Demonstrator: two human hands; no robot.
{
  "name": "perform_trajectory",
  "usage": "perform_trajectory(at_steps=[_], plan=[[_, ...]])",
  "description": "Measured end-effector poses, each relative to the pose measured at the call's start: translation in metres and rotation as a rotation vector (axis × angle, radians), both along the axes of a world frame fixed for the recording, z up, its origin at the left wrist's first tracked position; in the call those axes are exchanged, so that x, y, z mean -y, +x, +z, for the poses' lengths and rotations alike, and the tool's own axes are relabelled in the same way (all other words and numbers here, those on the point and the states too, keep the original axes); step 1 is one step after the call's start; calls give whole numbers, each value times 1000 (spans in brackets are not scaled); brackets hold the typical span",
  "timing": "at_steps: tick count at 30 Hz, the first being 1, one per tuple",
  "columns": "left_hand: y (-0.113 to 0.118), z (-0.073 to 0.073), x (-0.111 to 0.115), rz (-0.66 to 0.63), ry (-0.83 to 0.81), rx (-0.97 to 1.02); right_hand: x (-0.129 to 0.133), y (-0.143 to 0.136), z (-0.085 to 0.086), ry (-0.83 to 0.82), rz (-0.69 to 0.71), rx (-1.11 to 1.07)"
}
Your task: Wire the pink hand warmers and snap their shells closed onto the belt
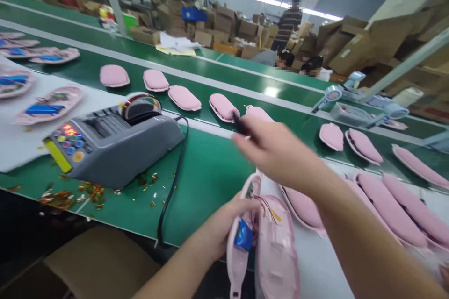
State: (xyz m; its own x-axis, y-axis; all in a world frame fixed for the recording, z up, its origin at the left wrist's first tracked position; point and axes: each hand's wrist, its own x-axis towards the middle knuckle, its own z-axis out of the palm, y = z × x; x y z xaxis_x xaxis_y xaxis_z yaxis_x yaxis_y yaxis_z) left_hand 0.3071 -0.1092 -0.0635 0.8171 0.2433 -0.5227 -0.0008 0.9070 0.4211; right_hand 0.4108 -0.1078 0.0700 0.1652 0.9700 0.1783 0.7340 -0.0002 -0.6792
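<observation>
While a long green table (206, 159) takes up most of the view, a white sheet (21, 142) covers a chunk of it over on the left. Next to that sits a chunky grey machine (129, 147) with lit red digits and a cord. An opened pink case (278, 252) is at the table's near edge, its two halves spread apart and roughly upright. The left hand (231, 217) has it, thumb and fingers closed around the top of the narrower half. The right hand (277, 149) is up above the case, fingers curled in around a dark object (240, 125), too blurry to ID. Closed pink cases (184, 98) line up behind. Inside the open one there's a blue pack (243, 235), plus thin wires (265, 204) running between the halves. Tiny gold scraps (94, 191) litter the table by the machine.
</observation>
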Motion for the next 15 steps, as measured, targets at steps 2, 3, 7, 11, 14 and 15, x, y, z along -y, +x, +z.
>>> perform_trajectory(at_steps=[2, 3, 7, 11, 14, 15], plan=[[-4, -1, -6, -52, -96, -24, 51, 12, -12, 130, -147, -259], [-6, -1, -9, -79, -129, -16, 75, 12, -26, 245, -246, -452], [-13, -6, -15, -115, -136, 81, 136, -1, -95, 483, -387, -743], [-18, -17, -16, -166, -140, 96, 137, -11, -126, 593, -359, -684], [-18, -21, -15, -191, -142, 136, 122, -10, -126, 516, -359, -691], [-17, -21, -14, -188, -134, 167, 118, -10, -125, 467, -352, -707]])
